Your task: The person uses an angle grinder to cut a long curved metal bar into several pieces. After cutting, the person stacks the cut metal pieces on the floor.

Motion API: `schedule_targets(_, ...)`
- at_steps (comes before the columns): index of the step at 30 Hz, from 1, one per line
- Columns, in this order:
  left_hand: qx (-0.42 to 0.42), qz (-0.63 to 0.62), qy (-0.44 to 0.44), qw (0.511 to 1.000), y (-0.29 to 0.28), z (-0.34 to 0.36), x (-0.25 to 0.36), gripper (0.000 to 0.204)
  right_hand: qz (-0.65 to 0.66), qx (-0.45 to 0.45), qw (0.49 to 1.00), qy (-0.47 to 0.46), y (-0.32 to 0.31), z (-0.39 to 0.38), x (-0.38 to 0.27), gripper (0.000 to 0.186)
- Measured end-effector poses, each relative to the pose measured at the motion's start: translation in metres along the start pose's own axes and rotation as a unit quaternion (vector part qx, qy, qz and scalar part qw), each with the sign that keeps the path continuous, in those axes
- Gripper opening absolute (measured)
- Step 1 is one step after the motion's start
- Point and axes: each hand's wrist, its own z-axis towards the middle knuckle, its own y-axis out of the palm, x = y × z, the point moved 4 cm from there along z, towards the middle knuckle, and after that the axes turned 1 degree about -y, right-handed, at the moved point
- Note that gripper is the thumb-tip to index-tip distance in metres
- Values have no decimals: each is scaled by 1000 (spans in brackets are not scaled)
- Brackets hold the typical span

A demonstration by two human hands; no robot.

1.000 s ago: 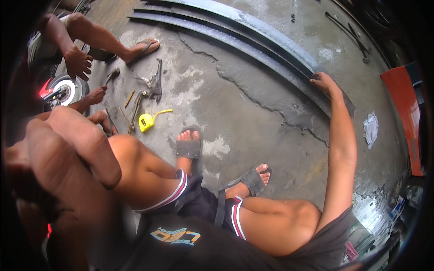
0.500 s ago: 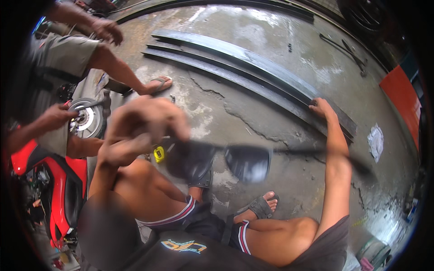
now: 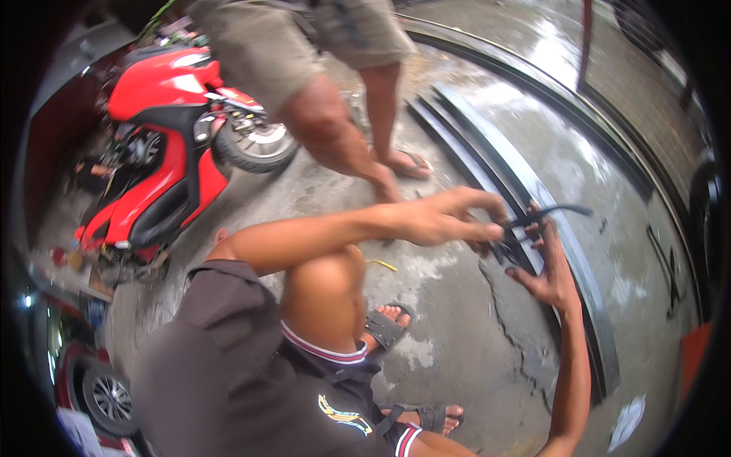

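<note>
Dark sunglasses (image 3: 511,245) are held up between my two hands, one thin black arm sticking out to the right. My left hand (image 3: 445,217) reaches across from the left with thumb and fingers closed on their near side. My right hand (image 3: 554,278) comes up from below, its fingers curled at the glasses' other side and its thumb bent in toward them. Its fingertips are partly hidden behind the frame. Long grey steel bars (image 3: 598,335) lie on the concrete floor beyond and under the hands.
A person in khaki shorts (image 3: 263,57) stands at the far left beside the bars. Behind is a red motorcycle (image 3: 171,171). A yellow strip (image 3: 383,265) lies near my knee, a white cloth (image 3: 628,423) at lower right. A crack (image 3: 506,335) crosses the floor.
The sunglasses have moved from close before me to between my hands. My right hand has left the steel bar and come to them. The view has swung left, and the person has stepped closer.
</note>
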Motion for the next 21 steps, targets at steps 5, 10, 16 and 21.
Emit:
schedule_targets(5,72,-23,33,997,-7,2,-2,39,-9,-10,997,-71,41,26,-45,96)
schedule_targets(10,99,105,9,990,-5,11,-5,26,135,-75,987,34,84,16,-7,59)
schedule_targets(16,40,338,12,940,45,72,-39,31,198,-117,962,147,113,6,38,32)
schedule_targets(21,142,226,94,959,101,78,-83,33,107,-176,944,259,110,-26,-27,26)
